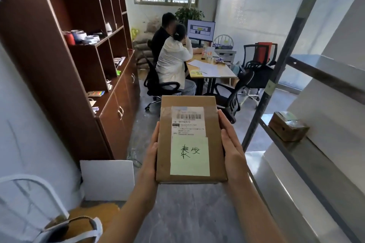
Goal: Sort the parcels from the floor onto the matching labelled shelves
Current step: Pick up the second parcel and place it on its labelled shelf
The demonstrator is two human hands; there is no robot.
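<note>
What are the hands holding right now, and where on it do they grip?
A flat cardboard parcel, label side up, held between the left hand and right hand, each pressed against one long side edge.

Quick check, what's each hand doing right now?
Left hand: closed on the left edge of the cardboard parcel, holding it.
Right hand: closed on the parcel's right edge, sharing the hold.

Parcel [190, 140] label print — illegibly small
</note>
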